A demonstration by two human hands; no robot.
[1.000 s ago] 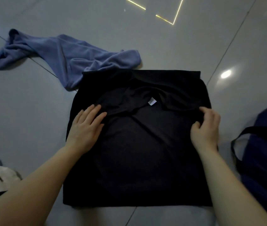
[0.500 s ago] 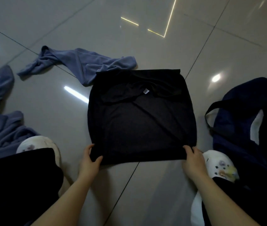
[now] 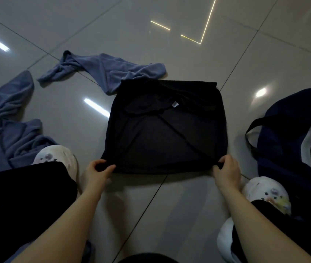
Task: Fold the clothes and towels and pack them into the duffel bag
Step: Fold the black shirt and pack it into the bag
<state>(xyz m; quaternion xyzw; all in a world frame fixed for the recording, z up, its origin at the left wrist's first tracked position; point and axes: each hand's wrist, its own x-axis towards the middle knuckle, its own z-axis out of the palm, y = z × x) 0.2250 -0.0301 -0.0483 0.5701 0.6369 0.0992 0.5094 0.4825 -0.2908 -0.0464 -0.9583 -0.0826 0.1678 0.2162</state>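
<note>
Towels (image 3: pixel 101 71) sprawl beyond shirt (image 3: pixel 166 133); duffel bag (image 3: pixel 291 133) alongside.

Glossy grey tiled floor (image 3: pixel 132 29) underfoot, ceiling lights mirrored in it. White patterned slippers (image 3: pixel 55 155) left and right, near edge.

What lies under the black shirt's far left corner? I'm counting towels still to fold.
The black shirt overlaps one end of a crumpled blue towel. How far the towel reaches beneath is hidden.

Black shirt (image 3: pixel 166 137); blue towels (image 3: pixel 103 71); navy duffel bag (image 3: pixel 291 133); grey glossy floor (image 3: pixel 113 25).
</note>
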